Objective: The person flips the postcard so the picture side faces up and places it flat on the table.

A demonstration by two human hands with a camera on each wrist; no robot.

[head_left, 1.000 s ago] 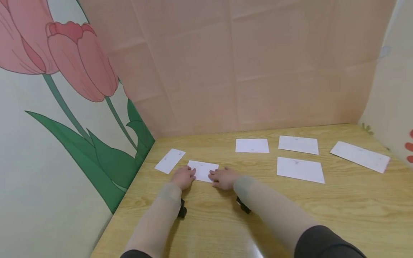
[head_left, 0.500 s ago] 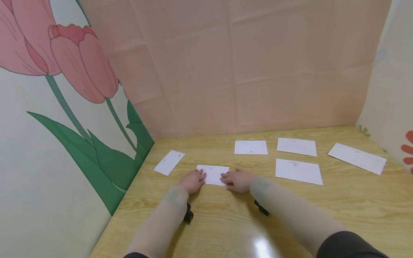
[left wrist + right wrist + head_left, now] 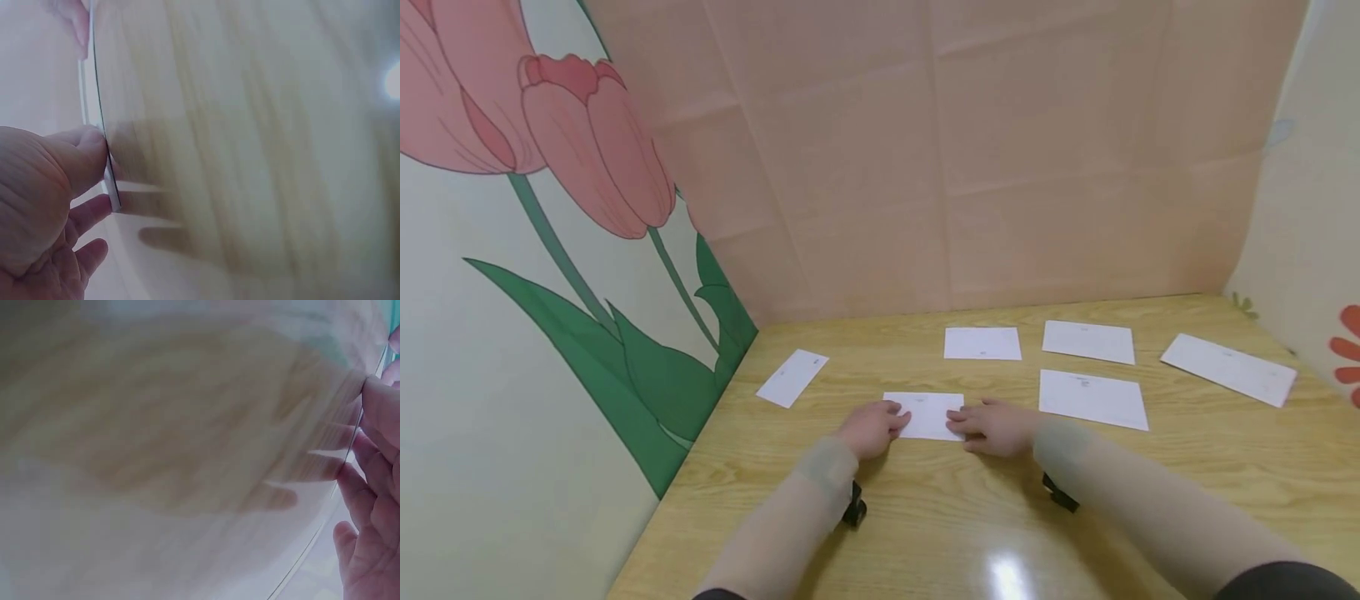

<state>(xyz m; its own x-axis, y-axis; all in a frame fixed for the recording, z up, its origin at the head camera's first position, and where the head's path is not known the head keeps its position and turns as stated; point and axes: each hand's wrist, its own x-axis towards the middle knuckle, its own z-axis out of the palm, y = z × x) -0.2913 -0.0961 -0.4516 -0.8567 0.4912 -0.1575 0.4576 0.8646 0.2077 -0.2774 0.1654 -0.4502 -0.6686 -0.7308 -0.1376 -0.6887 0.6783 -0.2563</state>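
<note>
A white rectangular card [image 3: 931, 404] with faint small print near its far edge is at the middle of the wooden table [image 3: 925, 533]. My left hand [image 3: 871, 429] holds its left end, with thumb and forefinger at the card. At the right end my right hand [image 3: 996, 425] grips the card, its fingers lying over the edge. Seen nearly edge-on in the left wrist view, the card [image 3: 94, 100] is a thin pale strip beside the thumb [image 3: 90, 153]. The right wrist view has the fingers [image 3: 359, 500] low over the tabletop, the card mostly hidden.
A smaller white card [image 3: 792, 377] lies tilted at left. Farther back and to the right are more white cards, one [image 3: 982, 342] by the back, two [image 3: 1088, 342] in a column, and one [image 3: 1228, 368] angled near the right wall. A tulip-painted wall [image 3: 595, 167] borders the left.
Both hands have moved the white card to the right and slightly nearer, away from the small tilted card. The other cards keep their places on the table.
</note>
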